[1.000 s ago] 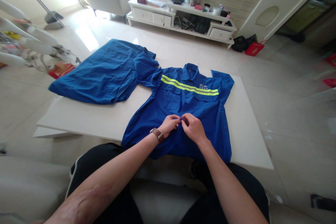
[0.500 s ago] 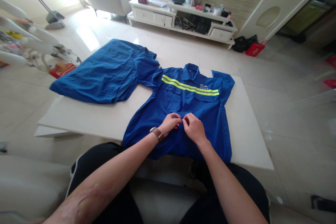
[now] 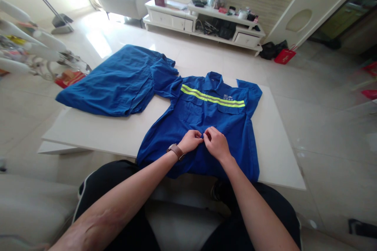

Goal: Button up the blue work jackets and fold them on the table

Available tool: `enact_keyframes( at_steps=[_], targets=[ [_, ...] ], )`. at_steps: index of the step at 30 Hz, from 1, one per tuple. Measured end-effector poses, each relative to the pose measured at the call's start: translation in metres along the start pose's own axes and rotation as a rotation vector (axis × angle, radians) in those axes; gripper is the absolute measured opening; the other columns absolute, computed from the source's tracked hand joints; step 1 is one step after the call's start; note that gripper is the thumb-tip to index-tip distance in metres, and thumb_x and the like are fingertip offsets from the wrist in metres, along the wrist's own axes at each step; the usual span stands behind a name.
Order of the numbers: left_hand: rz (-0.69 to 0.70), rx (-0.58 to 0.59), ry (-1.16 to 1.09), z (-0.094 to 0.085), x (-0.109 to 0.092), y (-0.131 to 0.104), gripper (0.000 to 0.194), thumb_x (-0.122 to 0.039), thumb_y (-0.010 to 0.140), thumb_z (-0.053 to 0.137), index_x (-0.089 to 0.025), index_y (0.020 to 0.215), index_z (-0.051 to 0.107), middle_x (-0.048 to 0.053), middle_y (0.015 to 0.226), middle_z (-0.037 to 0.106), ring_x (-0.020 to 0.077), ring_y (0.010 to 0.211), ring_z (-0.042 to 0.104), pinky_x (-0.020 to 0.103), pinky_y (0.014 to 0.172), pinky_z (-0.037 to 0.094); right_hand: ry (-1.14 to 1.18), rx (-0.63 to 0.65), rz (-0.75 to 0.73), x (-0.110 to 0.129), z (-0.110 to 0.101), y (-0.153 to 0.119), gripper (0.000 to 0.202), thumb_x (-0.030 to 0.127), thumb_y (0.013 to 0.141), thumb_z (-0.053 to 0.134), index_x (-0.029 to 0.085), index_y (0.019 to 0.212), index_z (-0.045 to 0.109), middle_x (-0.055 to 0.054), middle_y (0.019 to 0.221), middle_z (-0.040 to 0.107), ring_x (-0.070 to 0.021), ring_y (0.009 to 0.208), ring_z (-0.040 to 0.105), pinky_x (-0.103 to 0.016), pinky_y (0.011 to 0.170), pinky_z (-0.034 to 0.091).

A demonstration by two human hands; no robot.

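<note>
A blue work jacket [image 3: 188, 113] lies front up on the white table [image 3: 88, 131], its collar away from me and a yellow-and-grey reflective strip [image 3: 212, 98] across the chest. At the middle of its front, my left hand [image 3: 191, 140] pinches the jacket's edge. My right hand [image 3: 216, 143] pinches the cloth right beside it, the fingertips nearly meeting. Whatever small part lies between the fingers is hidden. On my left wrist sits a brown-strapped watch [image 3: 176, 151]. The jacket's lower hem hangs over the table's near edge.
Blue folded clothing [image 3: 118, 80] lies on the table's left part, touching the jacket's sleeve. Beyond the table stands a white TV cabinet [image 3: 171, 19] with small items on it. A red bag [image 3: 284, 56] rests on the floor at its right end.
My left hand has shifted slightly down, its fingers curling closer together. The right hand stays almost in place, and the jacket lies as before.
</note>
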State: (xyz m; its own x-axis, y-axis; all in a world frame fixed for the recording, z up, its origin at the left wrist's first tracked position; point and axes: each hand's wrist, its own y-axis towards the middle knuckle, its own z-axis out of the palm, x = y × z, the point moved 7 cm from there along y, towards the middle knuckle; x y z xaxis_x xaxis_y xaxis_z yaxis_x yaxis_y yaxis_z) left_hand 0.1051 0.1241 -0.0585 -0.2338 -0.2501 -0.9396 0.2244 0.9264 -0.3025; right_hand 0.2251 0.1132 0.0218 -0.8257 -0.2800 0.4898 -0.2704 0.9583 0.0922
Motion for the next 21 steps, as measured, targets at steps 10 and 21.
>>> enact_keyframes(
  at_steps=[10,21],
  targets=[
    [0.008,-0.007,0.048,-0.001,-0.003,0.001,0.006,-0.017,0.071,0.061,-0.014,0.072,0.066,-0.001,0.067,0.063,0.0114,0.062,0.051,0.023,0.057,0.036,-0.015,0.020,0.086,-0.012,0.001,0.002,0.016,0.027,0.095,0.056,0.023,0.080,0.059,-0.001,0.084,0.065,-0.0169,0.075,0.059,-0.028,0.064,0.035],
    [-0.032,-0.038,0.000,-0.003,0.001,0.002,0.006,-0.018,0.070,0.062,-0.014,0.071,0.066,-0.002,0.066,0.061,0.0117,0.062,0.050,0.024,0.058,0.036,-0.024,0.115,0.043,-0.013,0.005,-0.001,0.013,0.027,0.097,0.055,0.024,0.085,0.060,-0.002,0.089,0.067,-0.0183,0.079,0.060,-0.028,0.064,0.034]
  ],
)
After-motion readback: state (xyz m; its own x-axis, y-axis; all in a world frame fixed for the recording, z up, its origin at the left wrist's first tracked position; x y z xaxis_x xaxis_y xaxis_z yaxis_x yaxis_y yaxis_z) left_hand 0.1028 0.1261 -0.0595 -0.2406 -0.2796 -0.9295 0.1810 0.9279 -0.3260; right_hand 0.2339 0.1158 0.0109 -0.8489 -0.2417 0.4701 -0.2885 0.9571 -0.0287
